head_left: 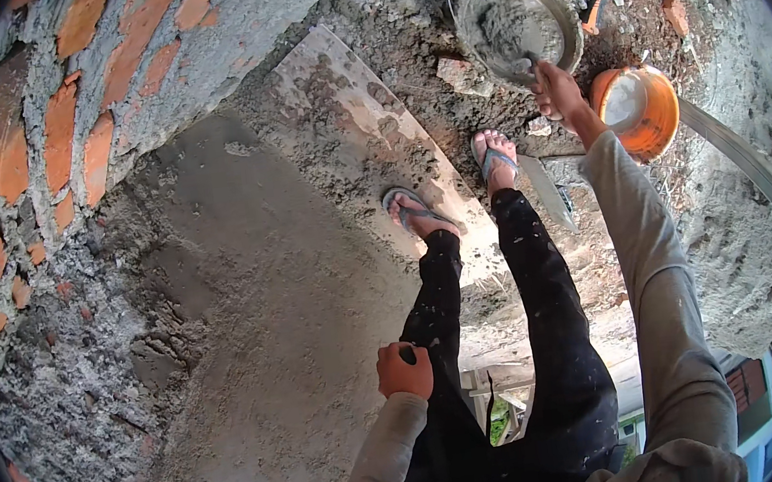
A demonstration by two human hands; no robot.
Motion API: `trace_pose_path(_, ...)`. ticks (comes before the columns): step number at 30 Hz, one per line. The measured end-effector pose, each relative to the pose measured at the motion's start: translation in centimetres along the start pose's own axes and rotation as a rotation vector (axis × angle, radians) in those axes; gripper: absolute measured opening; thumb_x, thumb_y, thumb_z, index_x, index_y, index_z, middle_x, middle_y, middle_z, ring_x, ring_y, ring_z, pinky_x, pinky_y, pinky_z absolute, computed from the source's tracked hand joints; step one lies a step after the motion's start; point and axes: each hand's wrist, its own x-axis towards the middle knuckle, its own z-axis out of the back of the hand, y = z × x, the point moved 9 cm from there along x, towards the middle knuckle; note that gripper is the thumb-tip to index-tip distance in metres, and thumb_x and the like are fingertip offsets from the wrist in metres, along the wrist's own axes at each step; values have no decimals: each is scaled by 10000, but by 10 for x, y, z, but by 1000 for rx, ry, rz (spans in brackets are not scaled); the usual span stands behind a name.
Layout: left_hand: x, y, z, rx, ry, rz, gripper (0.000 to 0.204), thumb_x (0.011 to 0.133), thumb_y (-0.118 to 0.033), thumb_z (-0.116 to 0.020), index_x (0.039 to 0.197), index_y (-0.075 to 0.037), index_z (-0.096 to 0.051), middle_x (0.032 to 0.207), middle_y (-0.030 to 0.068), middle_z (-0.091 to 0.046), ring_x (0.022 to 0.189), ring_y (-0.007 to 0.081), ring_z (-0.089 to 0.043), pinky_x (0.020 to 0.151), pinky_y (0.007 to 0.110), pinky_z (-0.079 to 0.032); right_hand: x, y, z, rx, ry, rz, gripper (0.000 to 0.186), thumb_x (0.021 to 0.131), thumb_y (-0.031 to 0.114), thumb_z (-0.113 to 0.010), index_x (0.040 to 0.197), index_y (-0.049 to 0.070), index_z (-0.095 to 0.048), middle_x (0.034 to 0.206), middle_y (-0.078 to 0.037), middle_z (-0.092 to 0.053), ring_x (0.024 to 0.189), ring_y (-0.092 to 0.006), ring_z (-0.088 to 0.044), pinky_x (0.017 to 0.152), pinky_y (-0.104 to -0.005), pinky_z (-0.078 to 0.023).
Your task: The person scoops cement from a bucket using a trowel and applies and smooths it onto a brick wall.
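"What did the right hand [559, 96] have?"

"A tool [534, 60], probably a trowel, its far end down in the grey mix [512, 22]. The fingers were closed around the handle, with no gap I could make out."

"And the left hand [403, 372]?"

"Curled by the left leg [440, 297]. A dark patch showed at the fingers; I couldn't tell whether they held anything, or how far open they were."

"Where was the mix?"

"In the round bucket [569, 30] ahead, just beside the orange bucket [660, 135]."

"Heavy stuff?"

"I judged it dense, wet and clingy, so a loaded tool would have dragged at the wrist. The tool itself seemed stiff and light, best gripped mid-handle; smeared with mix, it could have turned slippery."
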Motion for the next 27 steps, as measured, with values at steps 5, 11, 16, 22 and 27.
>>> trace_pose_path(5, 1, -35, -6, -3, -20, -13, 211, 791, -285, -643, 908, -113, -606, 1015, 89, -566, 978, 308, -567, 830, 442, -479, -34, 1, 39, 89, 119, -22, 364, 979, 482, -374, 1071, 146, -478, 592, 51, -399, 405, -45, -314, 348, -194, -234)
trace_pose_path(11, -5, -23, -1, 9, -11, 41, 233, 788, -331, -637, 909, -134, -602, 1032, 73, -562, 1016, 289, -552, 838, 444, -478, -94, 26, -35, 37, 203, 94, 381, 983, 453, -383, 1134, 117, -483, 611, 32, -408, 432, -59, -344, 380, -213, -284)
trace_pose_path(16, -12, -24, -12, 23, 34, 51, 267, 776, -363, -649, 927, -149, -599, 1030, 65, -547, 1013, 277, -551, 826, 453, -479, -175, 63, -88, -12, 26, 354, 355, 994, 359, -383, 1190, 84, -493, 697, 8, -457, 470, -61, -401, 396, -214, -328)
trace_pose_path(22, -17, -33, -33, 22, 40, 0, 342, 773, -423, -641, 961, -141, -595, 1050, 69, -538, 1026, 285, -545, 830, 472, -472, -264, 62, -237, 100, -176, 709, 301, 995, 263, -446, 1150, 6, -432, 709, -17, -492, 514, -63, -444, 428, -197, -353)
trace_pose_path(27, -20, -35, -52, 17, -137, -78, 352, 764, -436, -661, 946, -141, -601, 1043, 72, -547, 1030, 293, -544, 827, 481, -470, -367, -23, -501, -508, 382, 637, 335, 979, 222, -455, 1261, 47, -405, 970, -149, -572, 786, -301, -626, 603, -413, -543)
